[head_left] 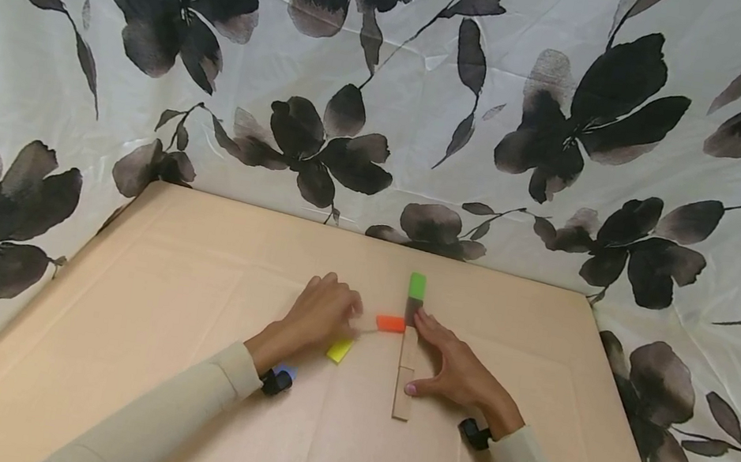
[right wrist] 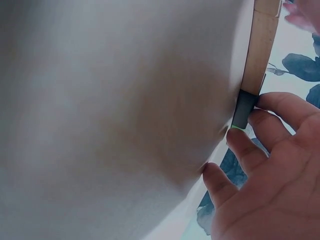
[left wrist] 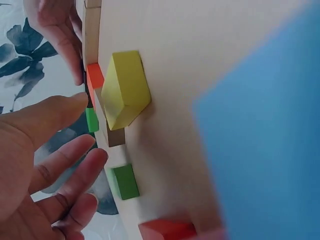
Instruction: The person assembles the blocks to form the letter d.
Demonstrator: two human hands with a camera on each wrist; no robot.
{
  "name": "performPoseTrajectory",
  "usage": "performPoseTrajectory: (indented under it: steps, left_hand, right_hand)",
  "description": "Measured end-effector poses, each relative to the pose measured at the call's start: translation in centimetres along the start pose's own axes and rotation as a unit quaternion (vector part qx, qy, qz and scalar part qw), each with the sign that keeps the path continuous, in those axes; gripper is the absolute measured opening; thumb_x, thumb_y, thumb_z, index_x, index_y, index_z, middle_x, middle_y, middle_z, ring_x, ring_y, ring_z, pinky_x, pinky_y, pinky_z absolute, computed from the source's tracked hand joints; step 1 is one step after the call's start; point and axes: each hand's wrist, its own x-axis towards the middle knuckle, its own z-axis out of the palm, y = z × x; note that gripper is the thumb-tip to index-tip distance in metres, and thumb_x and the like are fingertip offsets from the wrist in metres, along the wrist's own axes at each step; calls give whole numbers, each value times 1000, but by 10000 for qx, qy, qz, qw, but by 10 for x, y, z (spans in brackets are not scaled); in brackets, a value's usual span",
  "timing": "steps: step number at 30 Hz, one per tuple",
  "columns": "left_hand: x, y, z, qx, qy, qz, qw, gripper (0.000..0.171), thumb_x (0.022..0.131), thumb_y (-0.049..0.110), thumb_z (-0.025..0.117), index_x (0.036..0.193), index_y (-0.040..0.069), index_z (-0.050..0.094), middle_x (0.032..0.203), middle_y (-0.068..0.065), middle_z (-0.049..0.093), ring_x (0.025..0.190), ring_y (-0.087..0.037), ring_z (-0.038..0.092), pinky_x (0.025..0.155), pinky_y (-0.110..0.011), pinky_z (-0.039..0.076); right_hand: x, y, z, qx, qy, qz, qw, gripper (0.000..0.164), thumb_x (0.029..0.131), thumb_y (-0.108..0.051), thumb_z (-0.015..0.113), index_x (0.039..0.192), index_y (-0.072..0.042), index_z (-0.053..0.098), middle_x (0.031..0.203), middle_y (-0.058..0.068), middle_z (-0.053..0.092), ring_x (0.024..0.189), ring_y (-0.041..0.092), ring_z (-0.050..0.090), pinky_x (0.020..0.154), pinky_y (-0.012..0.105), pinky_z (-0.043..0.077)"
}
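A column of blocks lies on the table: a bright green block [head_left: 416, 286], a dark block [head_left: 413, 312] and plain wooden blocks [head_left: 403, 392] below. An orange block [head_left: 390, 323] juts leftward from it. In the left wrist view, a wooden block [left wrist: 117, 137] continues past the orange one, partly behind a yellow block [left wrist: 125, 90]. My left hand [head_left: 323, 308] hovers just left of these, fingers loosely bent and apart, holding nothing. Along the column's right side, my right hand [head_left: 461, 368] touches the dark block with its fingertips; its thumb rests by a lower wooden block.
A blue block [left wrist: 265, 130] looms close to the left wrist camera. A green block [left wrist: 126, 181] and a red block [left wrist: 167, 229] lie beyond the left fingers. Floral cloth [head_left: 326, 144] hangs behind the table [head_left: 202, 302].
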Motion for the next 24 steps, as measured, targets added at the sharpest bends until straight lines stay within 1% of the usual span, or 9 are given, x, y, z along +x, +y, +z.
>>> performPoseTrajectory:
  steps: [2,5,8,10,12,17,24]
  left_hand:
    - [-8,-1,-1,-21,24,-101,9999,29,82,32,90,102,14,80,79,4,69,80,-18,47,76,-34,35]
    - [-22,-2,-1,-180,-101,-272,9994,35,81,37,91,102,14,77,73,7,65,77,-15,46,75,-31,35]
    - [-32,-2,2,-290,-211,-327,9988,39,80,38,93,103,13,73,71,9,62,75,-14,44,73,-30,35]
    - [-36,-2,3,-319,-186,-311,9988,38,80,35,92,102,11,73,71,9,61,73,-15,44,71,-29,35]
    - [-38,-2,4,-282,-116,-304,9991,34,80,31,90,100,9,73,70,8,60,72,-16,44,70,-30,35]
    - [-39,-2,3,-286,-33,-449,9986,33,80,28,89,102,8,74,68,7,58,72,-16,45,70,-30,37]
    - [-35,-3,3,-339,-68,-530,9980,33,81,27,88,106,7,76,69,6,62,74,-16,46,71,-30,38]
  right_hand:
    - [0,0,0,8,-3,-7,10000,124,72,-43,98,170,-16,26,179,5,17,166,38,17,128,65,23]
    - [0,-1,0,18,-9,-17,10000,124,72,-43,98,170,-16,26,179,5,17,166,38,16,128,65,23]
    - [0,-1,0,36,-14,-10,10000,124,72,-42,98,170,-15,26,180,5,17,166,38,16,128,65,23]
    - [0,-1,0,37,-14,-6,10000,125,72,-41,98,170,-15,25,180,5,16,166,38,16,128,65,24]
    - [0,-1,0,43,-19,-2,10000,125,72,-42,98,170,-15,25,180,5,16,166,38,16,128,65,24]
    - [0,0,0,42,-26,-10,10000,125,72,-42,98,170,-14,25,180,5,15,166,38,16,128,65,23]
    - [0,0,0,64,-23,6,10000,126,72,-42,98,170,-14,25,180,5,15,166,38,15,128,65,23]
